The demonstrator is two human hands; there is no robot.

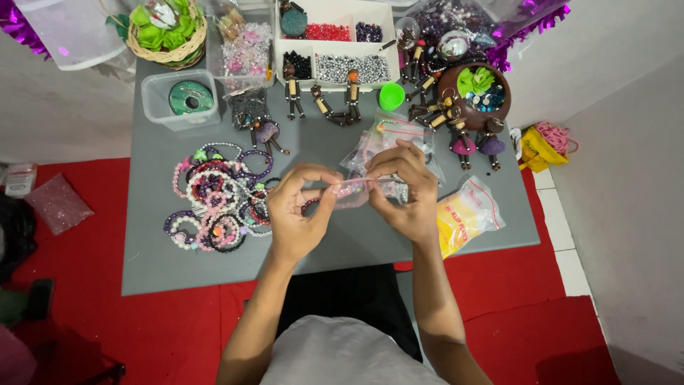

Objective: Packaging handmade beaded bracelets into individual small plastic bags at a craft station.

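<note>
Red carpet covers the floor around a low grey desk, with white wall to either side. Nearest the camera, both forearms reach forward from the lap and meet over the middle of the desk. The left hand is curled, thumb and forefinger pinched shut on one end of a small clear plastic bag with pinkish, coloured bits inside; the right hand arches over the other end, fingertips closed on the bag's top edge. The bag hangs between the two hands just above the desk. It looks light, thin and limp, probably slippery, so a pinch at the top strip on both sides seems the surest hold; gripped by its soft middle, it would likely crumple or spill.

Left of the hands lies a pile of beaded bracelets in purple, pink, white and black. Right of them rests a yellow packet in clear wrap, and more clear bags lie just behind the fingers. Farther back stand small wooden dolls, a green cap, a clear tub holding a green spool, a white divided tray of beads, a brown bowl and a woven basket with green fabric.
</note>
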